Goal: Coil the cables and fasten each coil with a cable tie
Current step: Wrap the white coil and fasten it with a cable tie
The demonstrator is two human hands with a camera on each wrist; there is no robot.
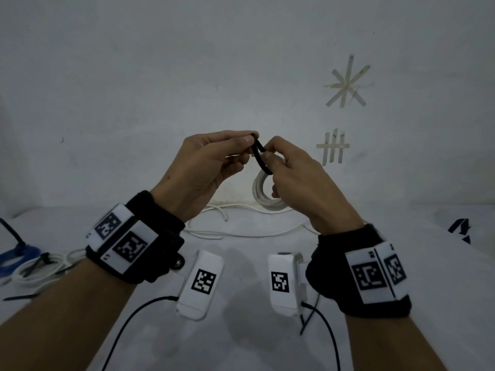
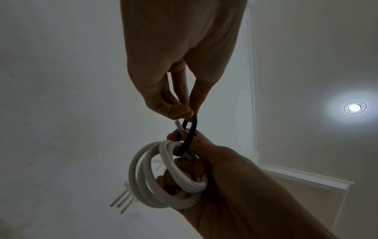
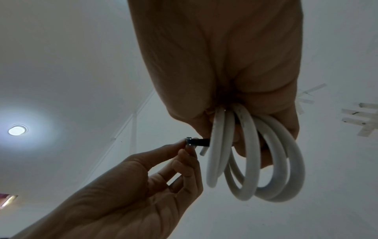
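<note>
Head view: right hand [image 1: 297, 180] grips the white coil [image 1: 263, 195]; left hand [image 1: 206, 167] pinches the tie [image 1: 258, 153] looped round it, not yet tight. Tied coils [image 1: 34, 269] sit at the worktop's left edge; loose cable [image 1: 241, 231] remains.

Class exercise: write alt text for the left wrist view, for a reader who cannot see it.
A left hand pinches the ends of a black cable tie looped around a white cable coil, which the right hand holds up. A ceiling light glows behind.
</note>
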